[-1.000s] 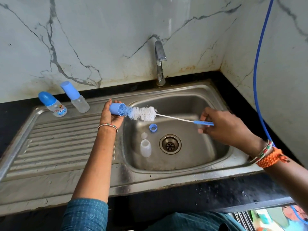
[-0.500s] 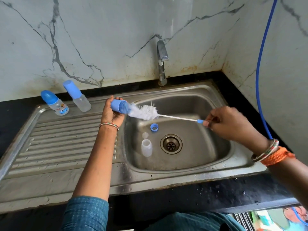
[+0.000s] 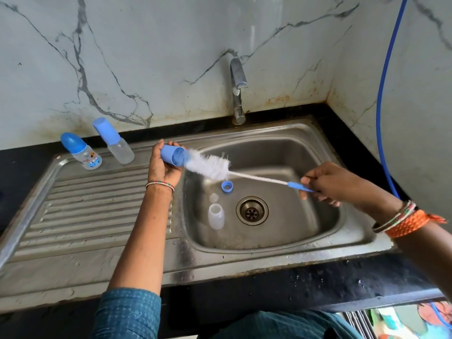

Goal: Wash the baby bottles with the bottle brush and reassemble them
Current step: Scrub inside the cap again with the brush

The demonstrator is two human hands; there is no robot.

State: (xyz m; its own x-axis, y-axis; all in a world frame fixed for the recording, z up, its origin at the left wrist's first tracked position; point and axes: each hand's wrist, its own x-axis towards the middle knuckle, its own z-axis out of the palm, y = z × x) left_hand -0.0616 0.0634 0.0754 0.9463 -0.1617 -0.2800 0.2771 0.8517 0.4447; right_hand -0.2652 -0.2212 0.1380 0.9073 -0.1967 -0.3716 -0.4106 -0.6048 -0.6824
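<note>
My left hand [image 3: 163, 165] grips a blue bottle cap [image 3: 171, 154] on its side above the sink's left rim, its mouth turned right. The white bristle head of the bottle brush [image 3: 210, 165] sits at that mouth, its tip just inside. My right hand [image 3: 330, 183] grips the brush's blue handle over the basin. In the steel sink [image 3: 293, 231] lie a clear bottle body [image 3: 216, 216], a blue screw ring [image 3: 227, 186] and a clear teat [image 3: 213, 197]. Two assembled bottles stand on the drainboard's far left: one with a domed cap [image 3: 82, 151], one with a tall cap [image 3: 113, 140].
A chrome tap [image 3: 237, 91] rises behind the basin, with no water running. The ribbed drainboard [image 3: 85, 216] stretches left of the basin. A blue hose [image 3: 384, 94] hangs down the right wall. The drain [image 3: 252, 211] sits mid-basin. Black counter [image 3: 342, 285] edges the sink.
The brush has slid slightly out of the cap and tilted, handle end lower; my right hand has moved right and down. The left hand keeps the cap in nearly the same place.
</note>
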